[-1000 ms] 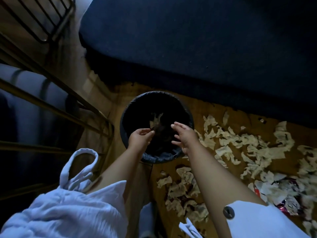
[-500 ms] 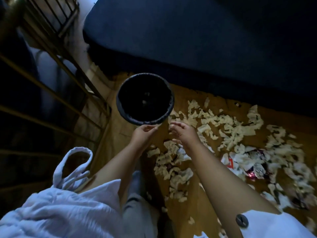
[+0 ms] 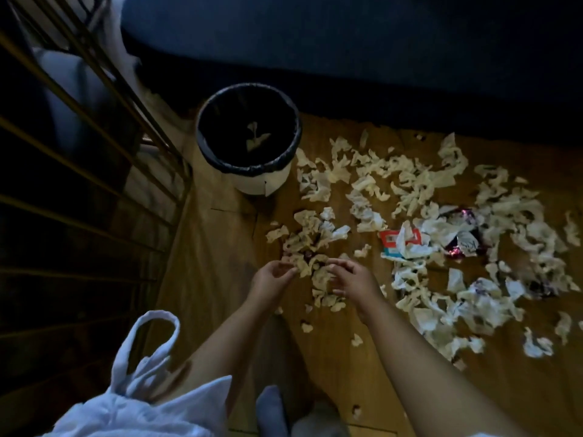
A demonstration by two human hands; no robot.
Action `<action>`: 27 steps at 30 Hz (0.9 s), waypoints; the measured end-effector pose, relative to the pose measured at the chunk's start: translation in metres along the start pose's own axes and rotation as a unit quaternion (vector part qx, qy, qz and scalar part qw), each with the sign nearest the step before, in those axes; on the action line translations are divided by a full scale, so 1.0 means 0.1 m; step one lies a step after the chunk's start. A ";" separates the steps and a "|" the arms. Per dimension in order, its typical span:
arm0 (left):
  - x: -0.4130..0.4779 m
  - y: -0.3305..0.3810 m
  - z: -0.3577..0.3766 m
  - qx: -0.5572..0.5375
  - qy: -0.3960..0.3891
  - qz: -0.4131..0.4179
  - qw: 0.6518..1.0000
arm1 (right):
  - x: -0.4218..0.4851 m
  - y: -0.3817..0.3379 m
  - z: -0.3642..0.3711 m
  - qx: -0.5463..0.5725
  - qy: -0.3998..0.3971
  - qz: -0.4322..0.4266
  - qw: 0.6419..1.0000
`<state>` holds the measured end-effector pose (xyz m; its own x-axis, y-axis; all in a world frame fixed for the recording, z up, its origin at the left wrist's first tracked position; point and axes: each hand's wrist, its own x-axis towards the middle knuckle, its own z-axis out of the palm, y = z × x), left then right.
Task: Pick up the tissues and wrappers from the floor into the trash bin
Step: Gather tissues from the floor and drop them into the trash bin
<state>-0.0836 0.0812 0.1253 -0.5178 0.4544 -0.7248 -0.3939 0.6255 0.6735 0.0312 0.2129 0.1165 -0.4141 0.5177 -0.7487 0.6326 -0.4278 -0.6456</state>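
Left hand (image 3: 273, 279) and right hand (image 3: 355, 280) are both over the near clump of tissues (image 3: 307, 268), fingers loosely curled, honestly can't tell if they're gripping any. Trash bin (image 3: 263, 184) sits far left, with more tissues and wrappers (image 3: 463, 246) littering the floor (image 3: 220, 263) to its right.

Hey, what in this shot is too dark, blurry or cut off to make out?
Head view, all of it:
1. Trash bin: shadow hides its depth beyond a few scraps.
2. Left hand, right hand: blur hides whether either grips the tissues between them.
3. Red wrapper: tissue covers it, print unreadable.
4. Litter at the right edge: cut off.
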 end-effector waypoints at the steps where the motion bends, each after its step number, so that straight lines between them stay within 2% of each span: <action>1: 0.05 -0.18 0.03 0.001 -0.001 -0.005 1.000 | 0.06 0.17 0.01 0.000 0.004 0.004 1.000; 8: 0.83 -1.77 0.62 0.053 0.048 -0.014 0.997 | 0.81 1.73 -0.05 -0.060 0.050 0.005 0.997; 10: 1.16 -2.17 0.81 0.065 0.098 -0.016 0.993 | 1.10 2.21 -0.16 -0.125 0.082 -0.018 0.989; 13: 1.63 -2.76 1.03 0.098 0.159 0.013 0.982 | 1.47 2.86 -0.36 -0.236 0.083 -0.033 0.968; 16: 2.01 -3.20 1.16 0.168 0.219 0.034 0.960 | 1.82 3.42 -0.56 -0.378 0.056 -0.062 0.922; 17: 2.09 -3.28 1.18 0.216 0.236 0.035 0.947 | 1.90 3.53 -0.60 -0.412 0.040 -0.066 0.908; 19: 2.18 -3.41 1.21 0.274 0.250 0.034 0.928 | 2.02 3.66 -0.62 -0.414 0.022 -0.073 0.907; 22: 2.19 -3.48 1.28 0.281 0.247 0.035 0.927 | 2.12 3.80 -0.63 -0.442 0.023 -0.114 0.890; 27: 2.16 -3.57 1.42 0.295 0.226 0.072 0.926 | 2.15 3.85 -0.68 -0.389 0.018 -0.122 0.913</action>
<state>0.0534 0.0459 -0.2924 -0.8495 0.3323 -0.4099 0.1189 0.8774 0.4649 0.2296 0.2099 -0.2827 -0.5920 0.5573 -0.5823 0.8035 0.3520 -0.4800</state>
